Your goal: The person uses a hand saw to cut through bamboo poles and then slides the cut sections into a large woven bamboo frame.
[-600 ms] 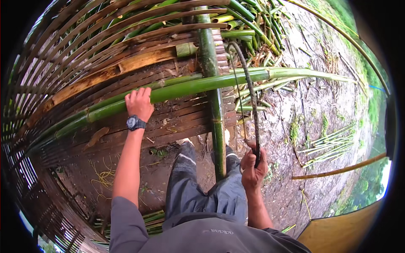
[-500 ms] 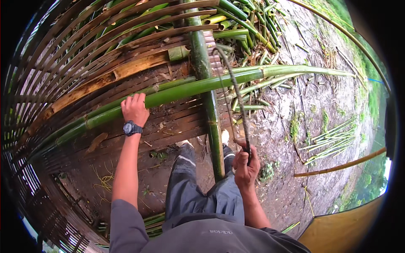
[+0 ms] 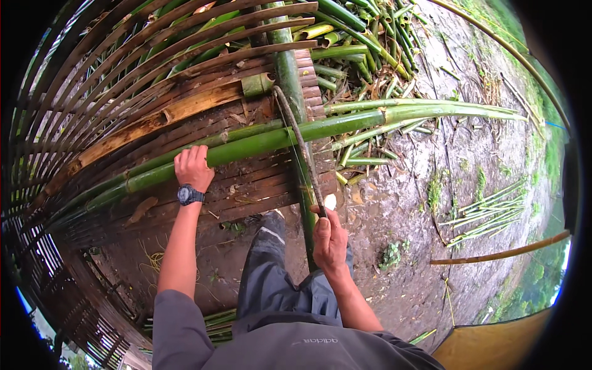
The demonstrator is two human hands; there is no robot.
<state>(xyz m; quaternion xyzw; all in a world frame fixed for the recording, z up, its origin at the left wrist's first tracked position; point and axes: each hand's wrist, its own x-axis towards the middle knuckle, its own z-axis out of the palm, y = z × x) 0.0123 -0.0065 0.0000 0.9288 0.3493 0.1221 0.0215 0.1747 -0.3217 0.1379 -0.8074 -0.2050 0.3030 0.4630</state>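
Observation:
A long green bamboo pole [image 3: 246, 148] lies from the lower left out to the right, over a slatted bamboo platform [image 3: 246, 191]. My left hand [image 3: 193, 168], with a watch at the wrist, grips this pole, its fingers curled over the top. In my right hand [image 3: 330, 242] is the lower end of a bow saw [image 3: 308, 154] with a curved, stick-like frame. The saw crosses the pole near the green bamboo crossbar [image 3: 291, 80]. Its thin blade barely shows, so I cannot tell whether it touches the pole. A second, thinner green pole [image 3: 179, 155] runs along the far side.
A split, brown bamboo length [image 3: 185, 111] lies beyond the poles, beside curving bamboo slats [image 3: 240, 54]. Cut bamboo pieces [image 3: 370, 49] are heaped at the back. Thin green strips [image 3: 487, 206] lie on the muddy ground at right. A brown pole [image 3: 499, 253] sticks in from the right.
My right hand has moved left with the bow saw, whose far end now reaches beyond the pole, left of the crossbar. My left hand keeps its hold in nearly the same place.

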